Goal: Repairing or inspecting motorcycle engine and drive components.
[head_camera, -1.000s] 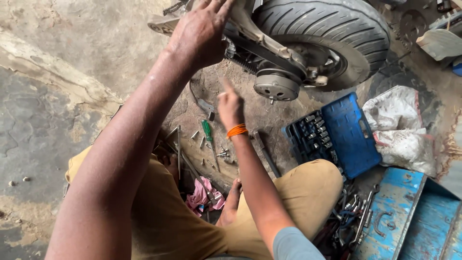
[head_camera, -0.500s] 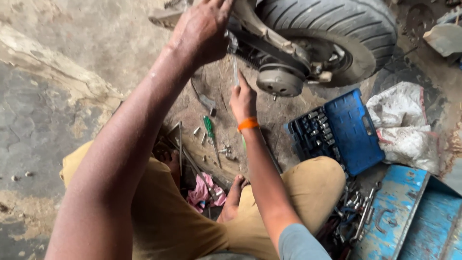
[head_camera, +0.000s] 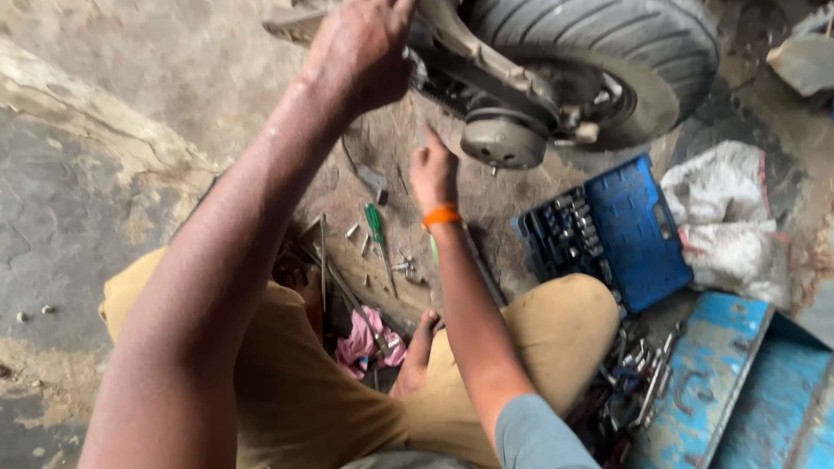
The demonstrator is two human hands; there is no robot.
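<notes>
I have my left hand clamped over the metal frame beside the rear wheel, at the top edge of the oily patch of floor. My right hand is closed in a loose fist with one finger raised, just below the round hub cover and not touching it (whether it grips something thin, I cannot tell). Judging by the loose bolts and the green screwdriver lying between my knees, some fasteners seem already out, while the wheel sits on its swingarm, so the work looks mid-way. The blue socket case lies open at my right knee, sockets filling its left half. The blue toolbox near the bottom right corner holds wrenches.
</notes>
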